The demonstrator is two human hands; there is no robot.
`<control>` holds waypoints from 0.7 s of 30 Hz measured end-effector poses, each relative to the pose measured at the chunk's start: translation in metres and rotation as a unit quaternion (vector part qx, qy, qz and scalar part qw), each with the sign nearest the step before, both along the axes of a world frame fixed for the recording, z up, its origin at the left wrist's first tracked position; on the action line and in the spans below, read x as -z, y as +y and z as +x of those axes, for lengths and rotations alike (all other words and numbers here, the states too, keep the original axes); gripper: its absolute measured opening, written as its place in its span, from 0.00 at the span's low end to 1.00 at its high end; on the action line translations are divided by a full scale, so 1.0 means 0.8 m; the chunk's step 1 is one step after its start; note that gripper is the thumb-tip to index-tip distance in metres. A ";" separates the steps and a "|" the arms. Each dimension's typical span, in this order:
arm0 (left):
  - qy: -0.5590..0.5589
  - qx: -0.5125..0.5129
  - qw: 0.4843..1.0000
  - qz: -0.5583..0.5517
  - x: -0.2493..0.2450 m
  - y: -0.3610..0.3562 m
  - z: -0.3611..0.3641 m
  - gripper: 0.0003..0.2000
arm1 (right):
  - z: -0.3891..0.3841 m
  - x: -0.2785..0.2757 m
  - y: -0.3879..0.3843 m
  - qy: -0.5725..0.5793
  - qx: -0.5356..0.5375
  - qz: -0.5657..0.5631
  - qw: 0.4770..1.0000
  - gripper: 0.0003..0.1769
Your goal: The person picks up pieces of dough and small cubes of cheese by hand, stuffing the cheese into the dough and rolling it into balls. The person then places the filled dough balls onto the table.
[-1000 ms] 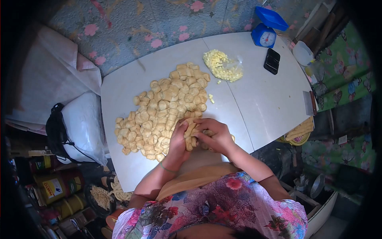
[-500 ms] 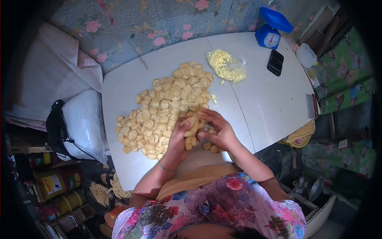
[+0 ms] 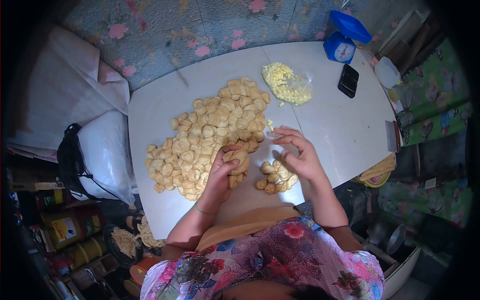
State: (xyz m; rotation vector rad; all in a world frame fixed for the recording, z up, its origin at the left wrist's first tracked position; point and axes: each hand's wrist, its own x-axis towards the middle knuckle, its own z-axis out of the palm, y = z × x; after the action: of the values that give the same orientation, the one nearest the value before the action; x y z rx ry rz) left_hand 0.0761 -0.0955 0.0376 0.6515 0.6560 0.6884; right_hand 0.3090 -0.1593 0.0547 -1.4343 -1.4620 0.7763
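Observation:
My left hand [image 3: 220,175] is wrapped round a tan dough piece [image 3: 240,161], thumb on top, at the near right side of a big heap of dough pieces [image 3: 205,137]. My right hand [image 3: 302,156] holds nothing; its fingers are apart and curved. Its fingertips come close to a few loose pale-yellow cubes [image 3: 270,125] on the table. Below it lies a smaller group of rounded dough pieces [image 3: 280,175]. Farther back, a clear plastic bag [image 3: 300,89] holds many of the same yellow cubes.
The white table [image 3: 340,135] carries a blue scale [image 3: 341,47], a black phone-like object [image 3: 348,80] and a broad blade with a brown handle [image 3: 393,136] at the right edge. A white plastic bundle [image 3: 104,155] stands left of the table. A patterned wall [image 3: 165,40] rises behind.
My right hand has left the dough piece and moved right and up toward the loose yellow cubes. My left hand keeps its hold. The smaller dough group is now uncovered.

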 end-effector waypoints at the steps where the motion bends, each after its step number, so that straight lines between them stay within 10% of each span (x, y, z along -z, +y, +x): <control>1: 0.007 0.010 1.000 0.011 0.003 -0.001 0.001 0.18 | -0.014 -0.005 0.001 0.029 -0.018 -0.022 0.999 0.16; 11: -0.029 0.064 0.995 0.064 -0.013 -0.011 -0.003 0.21 | -0.078 -0.003 0.011 0.010 0.049 -0.003 0.999 0.11; 21: 0.219 -0.020 0.926 0.307 -0.006 -0.013 0.009 0.22 | -0.082 -0.026 0.015 -0.062 -0.030 0.023 0.997 0.09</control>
State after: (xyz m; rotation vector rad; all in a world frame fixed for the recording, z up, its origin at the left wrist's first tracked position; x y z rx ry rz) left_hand 0.0830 -0.1058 0.0421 1.4036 0.8709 0.7988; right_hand 0.2435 -0.1473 0.0753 -1.4309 -1.6136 0.6968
